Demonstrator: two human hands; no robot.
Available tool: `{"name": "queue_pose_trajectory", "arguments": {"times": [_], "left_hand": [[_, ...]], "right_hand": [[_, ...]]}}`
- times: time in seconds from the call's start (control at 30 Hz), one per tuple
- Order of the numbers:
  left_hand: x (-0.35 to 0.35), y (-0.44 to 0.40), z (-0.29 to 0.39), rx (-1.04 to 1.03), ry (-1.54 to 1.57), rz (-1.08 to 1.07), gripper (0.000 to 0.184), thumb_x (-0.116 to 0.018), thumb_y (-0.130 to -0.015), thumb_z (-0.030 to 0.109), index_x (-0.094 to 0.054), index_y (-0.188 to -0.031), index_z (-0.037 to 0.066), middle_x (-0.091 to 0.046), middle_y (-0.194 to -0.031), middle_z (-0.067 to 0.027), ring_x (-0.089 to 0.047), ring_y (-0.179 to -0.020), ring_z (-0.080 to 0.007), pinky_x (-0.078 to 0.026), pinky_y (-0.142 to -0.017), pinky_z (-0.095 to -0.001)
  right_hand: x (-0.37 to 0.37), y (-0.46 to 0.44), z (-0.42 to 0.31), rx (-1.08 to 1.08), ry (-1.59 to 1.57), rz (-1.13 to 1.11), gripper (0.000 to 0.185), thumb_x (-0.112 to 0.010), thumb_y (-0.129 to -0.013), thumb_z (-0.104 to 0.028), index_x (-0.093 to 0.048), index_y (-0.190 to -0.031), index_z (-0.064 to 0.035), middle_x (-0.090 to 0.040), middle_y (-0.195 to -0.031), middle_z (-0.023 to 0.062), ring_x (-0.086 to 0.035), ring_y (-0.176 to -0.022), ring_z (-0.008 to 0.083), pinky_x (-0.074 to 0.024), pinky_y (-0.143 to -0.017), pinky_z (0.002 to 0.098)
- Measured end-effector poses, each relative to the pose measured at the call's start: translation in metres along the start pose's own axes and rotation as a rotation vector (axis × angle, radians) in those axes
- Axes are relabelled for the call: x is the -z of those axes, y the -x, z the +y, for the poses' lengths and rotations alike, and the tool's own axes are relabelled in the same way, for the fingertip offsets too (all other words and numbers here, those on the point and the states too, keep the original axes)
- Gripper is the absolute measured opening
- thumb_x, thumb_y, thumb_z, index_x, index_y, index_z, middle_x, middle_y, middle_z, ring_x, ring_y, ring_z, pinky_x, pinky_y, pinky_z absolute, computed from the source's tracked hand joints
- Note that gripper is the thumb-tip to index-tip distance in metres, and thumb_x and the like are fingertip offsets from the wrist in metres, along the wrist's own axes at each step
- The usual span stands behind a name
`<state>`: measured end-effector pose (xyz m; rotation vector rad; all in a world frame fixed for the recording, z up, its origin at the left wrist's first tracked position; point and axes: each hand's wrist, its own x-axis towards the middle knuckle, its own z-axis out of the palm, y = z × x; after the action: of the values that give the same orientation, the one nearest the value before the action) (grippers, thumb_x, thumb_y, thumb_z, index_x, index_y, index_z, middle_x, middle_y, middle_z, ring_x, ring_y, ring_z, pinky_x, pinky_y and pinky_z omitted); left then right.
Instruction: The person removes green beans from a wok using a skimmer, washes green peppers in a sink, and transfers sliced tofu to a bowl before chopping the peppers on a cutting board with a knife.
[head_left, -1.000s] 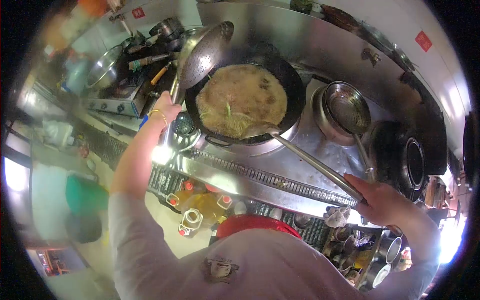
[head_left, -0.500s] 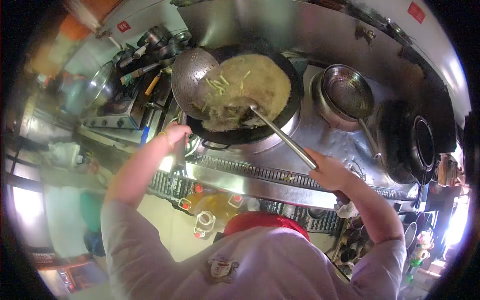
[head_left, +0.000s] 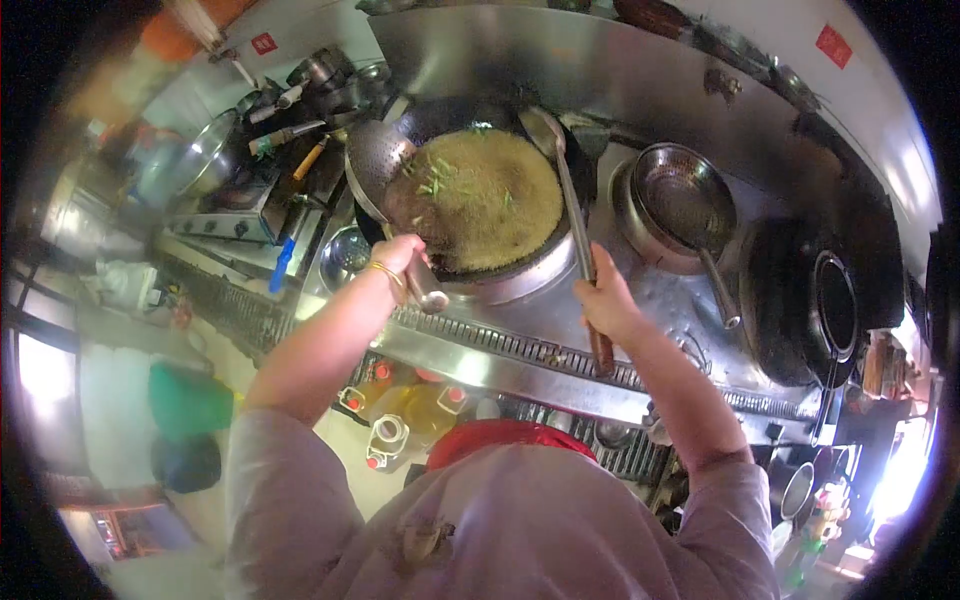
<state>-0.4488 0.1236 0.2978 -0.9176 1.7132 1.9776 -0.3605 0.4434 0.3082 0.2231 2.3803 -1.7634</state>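
A large black wok (head_left: 500, 119) holds bubbling, foamy brown liquid (head_left: 510, 200) with several green strips (head_left: 440, 182) floating in it. My left hand (head_left: 402, 260) is closed around the handle of a perforated metal strainer (head_left: 375, 158), whose bowl leans over the wok's left side and dips partly into the liquid. My right hand (head_left: 608, 297) grips the long shaft of a metal ladle (head_left: 571, 195). Its head is raised out of the liquid at the wok's far right rim, and its brown wooden end points towards me.
Right of the wok stands a metal pot holding a perforated colander (head_left: 683, 195). More dark pans (head_left: 835, 300) are farther right. A shiny round bowl (head_left: 348, 250) and a blue-handled tool (head_left: 285, 262) lie left. Oil jugs (head_left: 388, 432) stand below the counter's front edge (head_left: 470, 362).
The ladle head has lifted from the liquid to the far right rim. My left hand has moved right, turning the strainer from raised and flat to tilted into the wok.
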Motion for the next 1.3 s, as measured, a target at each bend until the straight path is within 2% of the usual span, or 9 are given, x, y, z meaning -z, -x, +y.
{"name": "queue_pose_trajectory", "arguments": {"times": [0.17,0.33,0.53,0.57,0.67,0.83,0.93,1.23,1.3], "left_hand": [[-0.038,0.012,-0.02,0.011,0.145,0.115,0.009,-0.059,-0.074,0.001,-0.055,-0.082,0.001,-0.053,-0.063,-0.01,-0.054,-0.054,-0.0232,-0.048,-0.05,-0.038],[-0.07,0.0,-0.046,0.169,0.204,-0.027,0.007,-0.054,-0.081,0.012,-0.051,-0.08,0.006,-0.055,-0.064,-0.0101,-0.057,-0.058,-0.026,-0.05,-0.055,-0.0429],[-0.096,-0.023,-0.052,0.148,0.48,-0.458,0.009,-0.052,-0.082,0.013,-0.051,-0.078,0.005,-0.056,-0.062,-0.0129,-0.057,-0.054,-0.0292,-0.05,-0.053,-0.041],[-0.103,-0.017,-0.047,0.099,0.453,-0.484,0.01,-0.055,-0.079,0.01,-0.046,-0.074,0.009,-0.05,-0.06,-0.0059,-0.053,-0.051,-0.0213,-0.052,-0.055,-0.0369],[-0.114,-0.048,-0.037,0.365,0.776,-0.531,0.012,-0.054,-0.078,0.006,-0.046,-0.068,0.009,-0.05,-0.06,-0.0055,-0.053,-0.05,-0.019,-0.051,-0.052,-0.0332],[-0.113,-0.071,-0.05,0.172,0.694,-0.621,0.011,-0.054,-0.077,0.005,-0.046,-0.068,0.004,-0.052,-0.06,-0.0051,-0.053,-0.047,-0.0157,-0.052,-0.048,-0.0289],[-0.099,-0.062,-0.043,0.238,0.74,-0.644,0.011,-0.053,-0.076,0.005,-0.046,-0.068,0.005,-0.05,-0.06,-0.0037,-0.052,-0.048,-0.0145,-0.051,-0.047,-0.0271],[-0.058,-0.001,-0.061,0.147,0.613,-0.605,0.011,-0.057,-0.077,0.003,-0.051,-0.085,0.008,-0.053,-0.068,-0.0015,-0.051,-0.052,-0.0109,-0.047,-0.048,-0.0256],[-0.058,-0.007,-0.06,0.17,0.655,-0.538,0.013,-0.059,-0.077,0.002,-0.051,-0.084,0.009,-0.053,-0.071,-0.0008,-0.052,-0.053,-0.0103,-0.047,-0.048,-0.025]], "right_hand": [[-0.025,0.005,0.003,-0.443,-0.492,-0.282,0.046,-0.056,-0.083,-0.007,-0.039,-0.126,-0.0156,-0.048,-0.071,0.0049,-0.046,-0.046,0.0157,-0.0426,-0.042,0.0321],[-0.011,0.008,-0.01,-0.544,-0.67,-0.399,0.044,-0.054,-0.083,-0.006,-0.04,-0.123,-0.0171,-0.048,-0.07,0.0033,-0.045,-0.046,0.0136,-0.0387,-0.039,0.0302],[0.02,0.006,-0.02,-0.334,-0.429,-0.556,0.057,-0.054,-0.082,-0.006,-0.036,-0.135,-0.0129,-0.049,-0.071,0.0045,-0.047,-0.048,0.0138,-0.0416,-0.042,0.0283],[0.024,0.006,-0.025,-0.31,-0.378,-0.54,0.057,-0.054,-0.082,-0.007,-0.035,-0.136,-0.0128,-0.048,-0.07,0.0039,-0.046,-0.048,0.0131,-0.0411,-0.041,0.0276],[0.032,0.004,-0.042,-0.194,-0.167,-0.516,0.06,-0.055,-0.083,-0.009,-0.033,-0.138,-0.0114,-0.049,-0.07,0.0051,-0.049,-0.05,0.0141,-0.0421,-0.042,0.028],[0.045,0.003,-0.055,0.053,0.314,-0.426,0.066,-0.054,-0.081,-0.011,-0.028,-0.141,-0.0073,-0.058,-0.078,0.0159,-0.062,-0.061,0.0233,-0.0486,-0.048,0.0373],[0.053,0.004,-0.041,0.268,0.515,-0.362,0.071,-0.056,-0.081,-0.012,-0.024,-0.145,-0.0095,-0.057,-0.08,0.01,-0.057,-0.055,0.0171,-0.0482,-0.047,0.0308],[0.067,0.002,-0.03,0.297,0.251,-0.247,0.07,-0.054,-0.082,-0.008,-0.023,-0.145,-0.0061,-0.056,-0.085,0.0108,-0.055,-0.052,0.0147,-0.0463,-0.047,0.03],[0.068,0.004,-0.049,0.187,0.205,-0.275,0.068,-0.053,-0.083,-0.007,-0.024,-0.144,-0.0049,-0.055,-0.084,0.0101,-0.054,-0.051,0.0137,-0.0453,-0.047,0.0294]]}}
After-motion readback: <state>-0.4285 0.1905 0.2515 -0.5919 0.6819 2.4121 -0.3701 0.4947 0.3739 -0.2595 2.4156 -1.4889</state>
